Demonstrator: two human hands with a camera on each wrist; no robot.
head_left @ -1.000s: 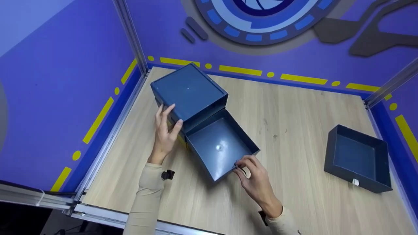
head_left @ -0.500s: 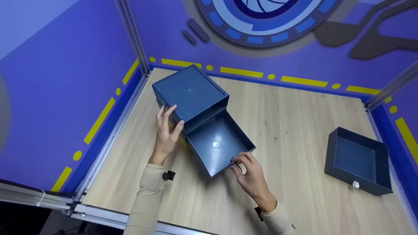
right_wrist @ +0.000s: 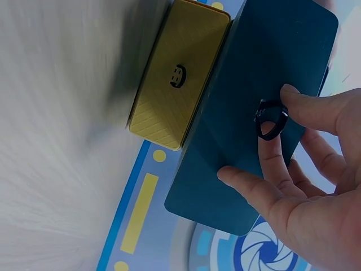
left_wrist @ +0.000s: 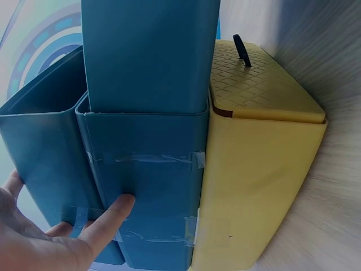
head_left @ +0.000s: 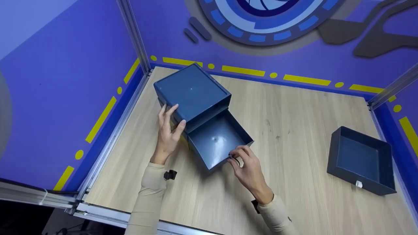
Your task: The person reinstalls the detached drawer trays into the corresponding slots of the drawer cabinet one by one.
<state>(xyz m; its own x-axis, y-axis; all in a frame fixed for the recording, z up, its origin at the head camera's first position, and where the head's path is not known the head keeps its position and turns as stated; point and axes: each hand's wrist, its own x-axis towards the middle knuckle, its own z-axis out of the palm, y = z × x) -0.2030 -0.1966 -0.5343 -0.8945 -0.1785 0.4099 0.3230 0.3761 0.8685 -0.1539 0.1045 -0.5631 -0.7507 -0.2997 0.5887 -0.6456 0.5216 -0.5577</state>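
Observation:
A dark blue drawer cabinet (head_left: 192,91) stands tilted to the table edges at the back left. Its top housing (left_wrist: 42,96) has a bare opening. Out of the middle level sticks an empty blue drawer (head_left: 214,138), partly inside its housing. The bottom level is yellow (left_wrist: 259,175), its drawer closed. My left hand (head_left: 168,135) rests on the cabinet's near left side with fingers spread. At the drawer front, my right hand (head_left: 249,171) holds the black loop handle (right_wrist: 273,134), one finger through it and the thumb beside it. Another fingertip touches the front panel.
A second empty blue drawer (head_left: 357,160) with a white tab (head_left: 359,184) lies on the wooden table (head_left: 294,124) at the right. Purple panels with yellow marks stand around the table. Clear tape (left_wrist: 158,158) crosses the cabinet's side.
The middle drawer has slid further into its housing, up and left in the head view, with my right hand moving along on its handle. My left hand stays on the cabinet.

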